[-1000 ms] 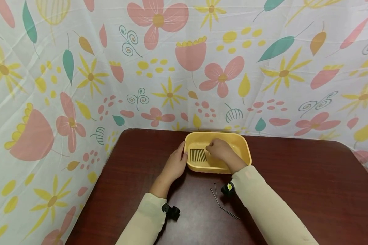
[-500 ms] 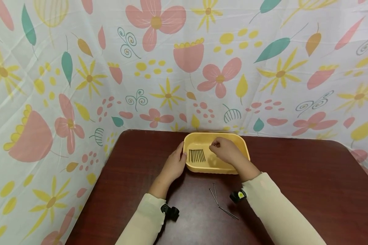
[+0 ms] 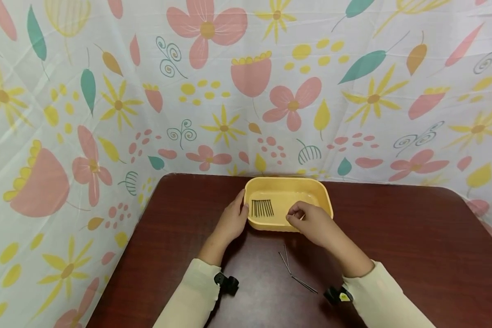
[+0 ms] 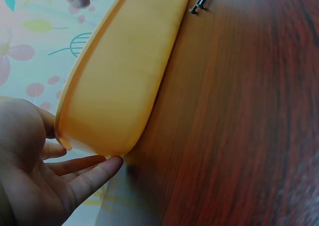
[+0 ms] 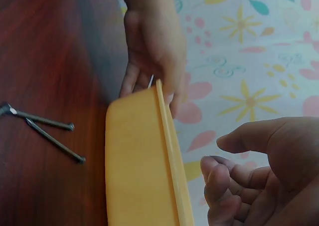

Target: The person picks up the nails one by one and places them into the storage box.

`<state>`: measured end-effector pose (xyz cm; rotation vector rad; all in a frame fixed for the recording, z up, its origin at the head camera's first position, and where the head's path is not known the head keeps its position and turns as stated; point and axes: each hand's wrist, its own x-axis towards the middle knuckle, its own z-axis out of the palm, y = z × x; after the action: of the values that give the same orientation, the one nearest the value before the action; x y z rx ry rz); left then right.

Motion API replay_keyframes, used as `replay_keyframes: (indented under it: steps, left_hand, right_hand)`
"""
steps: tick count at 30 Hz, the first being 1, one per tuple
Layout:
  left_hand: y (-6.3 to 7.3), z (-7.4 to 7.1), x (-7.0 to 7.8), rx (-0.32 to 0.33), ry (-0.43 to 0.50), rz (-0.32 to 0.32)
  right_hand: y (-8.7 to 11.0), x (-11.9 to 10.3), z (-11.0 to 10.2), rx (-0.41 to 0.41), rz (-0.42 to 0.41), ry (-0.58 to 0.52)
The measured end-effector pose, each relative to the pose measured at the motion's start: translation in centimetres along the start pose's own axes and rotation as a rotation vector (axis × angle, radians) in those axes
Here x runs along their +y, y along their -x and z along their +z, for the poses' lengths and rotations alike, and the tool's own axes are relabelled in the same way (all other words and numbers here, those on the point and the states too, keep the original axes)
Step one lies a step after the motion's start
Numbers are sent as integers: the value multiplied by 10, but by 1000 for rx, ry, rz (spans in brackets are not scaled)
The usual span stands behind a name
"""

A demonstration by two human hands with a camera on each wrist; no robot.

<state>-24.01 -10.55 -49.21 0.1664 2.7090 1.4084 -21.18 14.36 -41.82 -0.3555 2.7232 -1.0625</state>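
Note:
A yellow tray (image 3: 289,181) stands on the table with a row of several dark nails (image 3: 262,208) laid side by side at its left end. My left hand (image 3: 231,221) rests against the tray's left end, its fingers fairly straight along the outer wall and thumb by the near corner. In the left wrist view those fingertips (image 4: 113,162) touch the wall low down. My right hand (image 3: 313,223) hovers over the near right rim; in the right wrist view its fingers are loosely bent, thumb and forefinger apart, with nothing between them.
More loose nails (image 3: 304,284) lie on the dark red-brown table (image 3: 393,237) in front of the tray, two of them (image 3: 284,259) forming a narrow V. A flower-printed cloth (image 3: 213,100) hangs close behind the tray and along the left side.
My right hand has drawn back from beside the nail row, moving right and toward me over the tray's near rim. The left hand and the tray stay put.

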Motion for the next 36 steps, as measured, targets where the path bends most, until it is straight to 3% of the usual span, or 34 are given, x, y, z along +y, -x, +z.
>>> replay_keyframes:
  steps: [9, 16, 27, 36]
  left_hand:
    - [1, 0, 2, -2, -18, -13]
    - [1, 0, 1, 5, -18, -7]
    - [1, 0, 1, -12, -5, -15]
    - [1, -1, 1, -7, -10, -22]
  right_hand:
    - [28, 4, 12, -115, -49, -24]
    - [33, 21, 25, -199, -58, -75]
    - [33, 27, 45, -110, 79, 100]
    - [33, 30, 53, -78, 70, 197]
